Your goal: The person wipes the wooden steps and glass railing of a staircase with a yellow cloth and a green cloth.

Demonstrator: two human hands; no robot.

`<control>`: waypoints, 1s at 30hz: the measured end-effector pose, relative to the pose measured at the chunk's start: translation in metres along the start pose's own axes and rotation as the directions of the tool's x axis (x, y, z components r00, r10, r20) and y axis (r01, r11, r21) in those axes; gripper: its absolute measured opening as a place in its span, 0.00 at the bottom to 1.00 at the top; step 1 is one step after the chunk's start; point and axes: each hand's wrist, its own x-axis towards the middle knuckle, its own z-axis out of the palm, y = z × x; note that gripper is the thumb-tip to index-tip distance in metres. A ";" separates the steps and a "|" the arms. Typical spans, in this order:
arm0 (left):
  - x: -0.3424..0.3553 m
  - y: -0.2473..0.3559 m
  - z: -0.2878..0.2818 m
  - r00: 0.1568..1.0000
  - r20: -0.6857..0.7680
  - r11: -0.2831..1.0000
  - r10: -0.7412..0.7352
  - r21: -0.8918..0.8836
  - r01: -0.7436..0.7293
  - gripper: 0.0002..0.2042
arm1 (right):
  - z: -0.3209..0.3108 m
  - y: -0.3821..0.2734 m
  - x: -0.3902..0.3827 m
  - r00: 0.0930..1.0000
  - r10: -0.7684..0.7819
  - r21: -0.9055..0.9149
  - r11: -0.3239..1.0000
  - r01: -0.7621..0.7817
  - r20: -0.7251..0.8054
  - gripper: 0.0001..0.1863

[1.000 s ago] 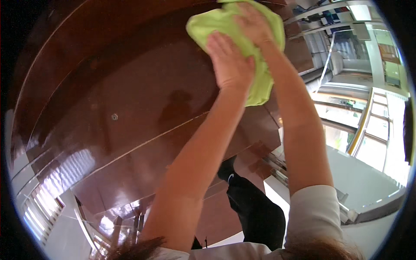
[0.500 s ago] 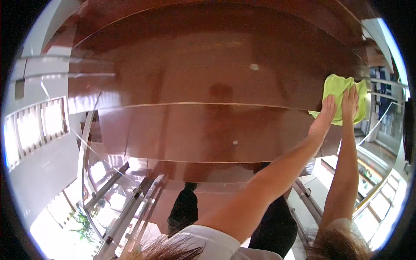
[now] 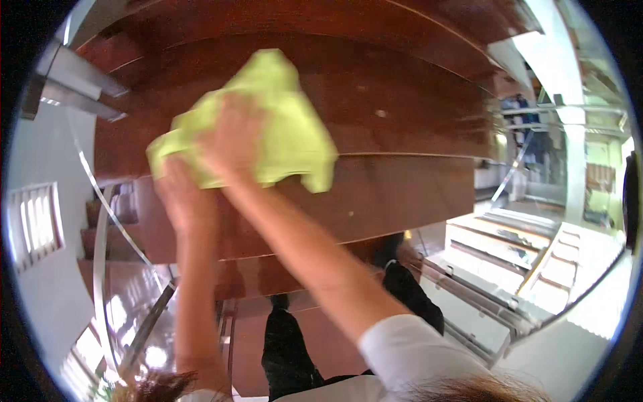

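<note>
A yellow-green cloth (image 3: 288,134) lies spread on a shiny reddish-brown step at the left of the head view, blurred by motion. My right hand (image 3: 236,137) is laid flat on the middle of it, fingers stretched forward. Lower and further left, my left hand (image 3: 179,187) rests flat at the cloth's near left edge. Both hands are smeared, so single fingers are hard to make out. My arms reach forward and left, the right one slanting across the steps.
Wide brown steps (image 3: 402,194) rise in front of me. Metal rails (image 3: 74,77) end at the left, and others run along the right. My dark-clad legs (image 3: 284,348) stand below. Bright windows and a lower flight of stairs (image 3: 546,268) show beyond the right side.
Both hands and the cloth have swept from the far right of the step across to its left part. My view has shifted, showing more of the right side.
</note>
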 end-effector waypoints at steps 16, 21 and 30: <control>0.069 0.081 -0.007 0.913 -0.401 0.894 0.070 -0.380 -0.236 0.25 | -0.088 0.094 0.041 0.979 -0.097 -0.085 0.990 0.113 0.177 0.36; 0.060 0.266 -0.101 0.852 -0.338 0.746 0.400 -0.420 -0.517 0.30 | -0.210 0.275 0.059 0.940 0.335 -0.384 0.861 -0.333 -0.065 0.44; 0.066 0.447 -0.162 0.784 -0.367 0.686 0.502 -0.384 -0.618 0.30 | -0.309 0.433 0.092 0.798 0.528 -0.513 0.619 -0.595 -0.290 0.55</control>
